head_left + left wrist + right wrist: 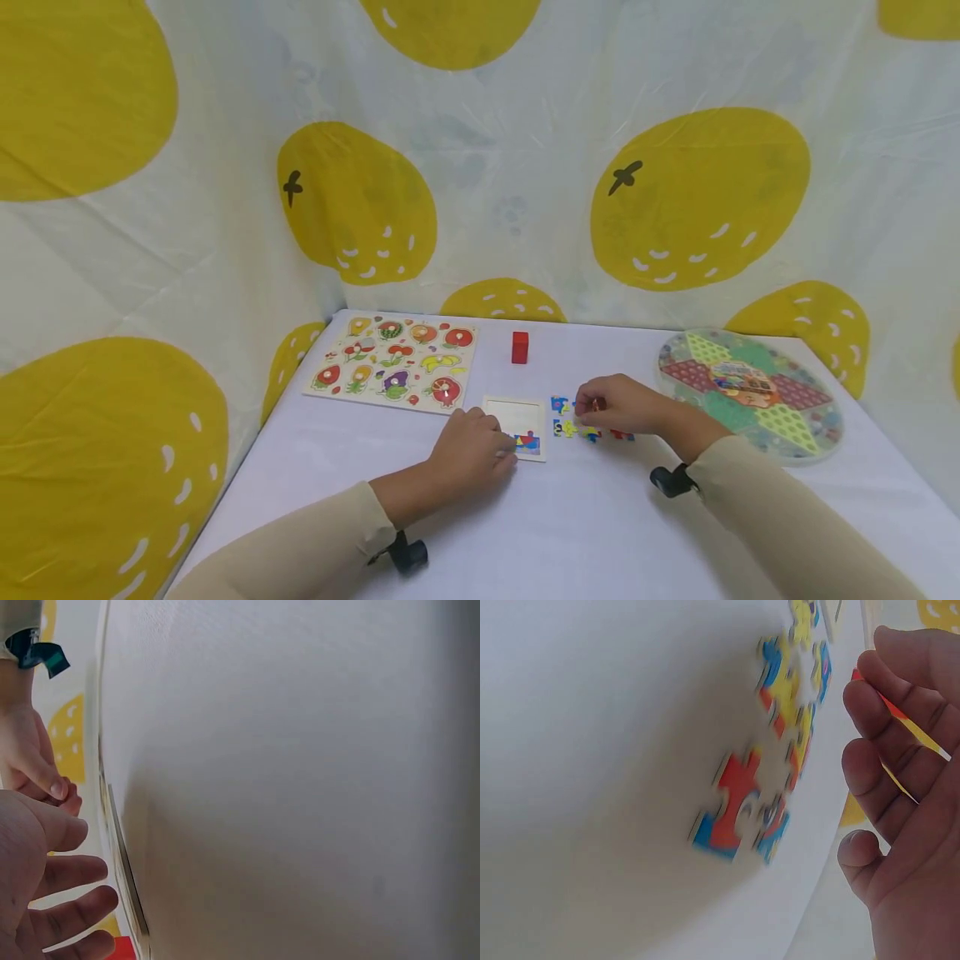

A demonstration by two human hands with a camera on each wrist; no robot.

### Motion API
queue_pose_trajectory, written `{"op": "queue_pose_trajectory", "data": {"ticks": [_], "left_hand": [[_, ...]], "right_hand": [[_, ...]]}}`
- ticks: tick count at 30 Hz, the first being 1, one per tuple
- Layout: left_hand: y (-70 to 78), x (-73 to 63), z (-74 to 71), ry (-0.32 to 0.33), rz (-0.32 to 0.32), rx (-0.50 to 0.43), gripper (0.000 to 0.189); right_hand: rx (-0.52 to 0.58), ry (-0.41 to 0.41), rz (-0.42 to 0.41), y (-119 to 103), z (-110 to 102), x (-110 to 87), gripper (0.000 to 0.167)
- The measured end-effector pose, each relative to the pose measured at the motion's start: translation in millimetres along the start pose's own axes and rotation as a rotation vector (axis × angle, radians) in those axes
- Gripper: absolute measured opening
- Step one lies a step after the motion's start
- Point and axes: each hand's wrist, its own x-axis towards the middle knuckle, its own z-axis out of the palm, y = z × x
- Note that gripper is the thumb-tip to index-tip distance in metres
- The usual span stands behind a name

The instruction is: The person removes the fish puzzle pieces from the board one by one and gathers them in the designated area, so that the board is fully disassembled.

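Note:
A small square puzzle frame (544,421) lies on the table with joined jigsaw pieces (529,442) along its near side. My left hand (471,452) is at the frame's left edge, one finger reaching over those pieces. In the left wrist view its fingers (75,874) are spread and slightly bent, holding nothing. My right hand (622,406) hovers over several loose jigsaw pieces (561,405) right of the frame. The right wrist view shows its fingers (866,769) loosely bent with nothing between them, beside a red and blue jigsaw piece (735,802).
A fruit peg puzzle board (397,358) lies at the back left. Behind the frame stands a red block (520,347). To the right lies a round, patterned game board (750,392). A fruit-print curtain (510,200) hangs behind the table's back edge.

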Motion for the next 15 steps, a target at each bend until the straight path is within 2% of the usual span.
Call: {"op": "queue_pose_trajectory", "data": {"ticks": [9,15], "left_hand": [[-16.9,-9.0,1.5,-0.024,-0.054,0.026,0.029],[-24.3,-14.5,0.4,-0.03,-0.052,0.032,0.029]], "right_hand": [[-0.053,-0.026,-0.002,-27,11,30.0,0.003],[-0.059,-0.075,-0.052,-42,23,47.4,0.005]]}}
